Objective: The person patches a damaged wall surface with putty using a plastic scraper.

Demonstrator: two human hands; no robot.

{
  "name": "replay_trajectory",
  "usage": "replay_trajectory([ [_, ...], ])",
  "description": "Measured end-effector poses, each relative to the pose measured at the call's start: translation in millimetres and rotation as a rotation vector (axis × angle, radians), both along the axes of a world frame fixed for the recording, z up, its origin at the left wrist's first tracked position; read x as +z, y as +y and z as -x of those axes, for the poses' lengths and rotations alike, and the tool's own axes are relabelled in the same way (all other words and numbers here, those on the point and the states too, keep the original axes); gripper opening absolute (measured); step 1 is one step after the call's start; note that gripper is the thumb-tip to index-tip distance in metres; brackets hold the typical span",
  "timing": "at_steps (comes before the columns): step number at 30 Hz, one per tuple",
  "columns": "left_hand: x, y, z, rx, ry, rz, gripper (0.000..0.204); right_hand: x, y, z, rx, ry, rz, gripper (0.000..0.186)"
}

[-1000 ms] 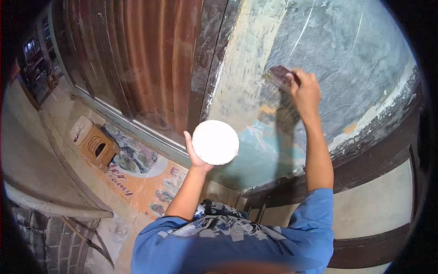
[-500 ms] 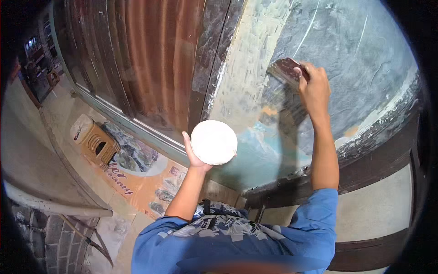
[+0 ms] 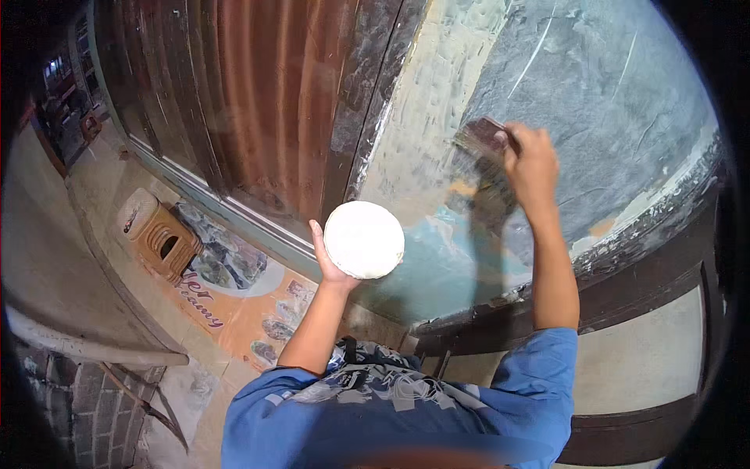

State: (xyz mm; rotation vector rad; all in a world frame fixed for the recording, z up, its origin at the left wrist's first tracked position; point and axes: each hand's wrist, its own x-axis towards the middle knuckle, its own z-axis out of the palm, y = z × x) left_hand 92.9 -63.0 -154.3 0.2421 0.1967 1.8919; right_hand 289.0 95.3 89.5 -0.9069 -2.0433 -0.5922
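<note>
My left hand (image 3: 337, 273) supports a round white tub (image 3: 364, 240) from below and the side, with the thumb up along its edge. The tub's top is too bright to make out what is in it. In my right hand (image 3: 534, 166), closed with the thumb on top, is a wide, flat, dark brown brush (image 3: 486, 137). Its far edge is against or very close to the wall (image 3: 578, 102), where a rough cream strip (image 3: 426, 109) meets the blue-grey surface. A shadow of the arm falls below it.
Left of the cream strip stands a dark wooden frame with a reddish-brown panel (image 3: 269, 94). A tan plastic stool (image 3: 160, 234) sits on an orange printed sheet (image 3: 226, 320) on the floor. Dark-framed pale panels (image 3: 648, 352) are at the lower right.
My right hand and the brush have moved slightly down and left along the wall. The tub stays in my left hand, nearly where it was.
</note>
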Motion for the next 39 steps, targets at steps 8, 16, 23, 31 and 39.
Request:
replay_trajectory([
  [8, -12, 3, 4, -0.037, -0.062, -0.077, 0.094, 26, -5, 6, 0.059, 0.075, -0.011, 0.014],
  [16, -15, 3, 7, -0.028, -0.05, -0.045, 0.094, -3, 10, 1, 0.023, -0.077, 0.022, 0.017],
  [23, -23, -3, 12, 0.024, -0.082, -0.023, 0.092, 12, 8, 3, 0.039, 0.125, 0.094, 0.018],
  [31, -9, -12, 14, -0.055, -0.057, -0.152, 0.094, 24, 18, 2, -0.017, 0.068, 0.069, 0.018],
  [39, -19, -5, 16, -0.03, -0.075, -0.084, 0.092, -3, 14, -4, 0.034, -0.062, 0.083, 0.018],
])
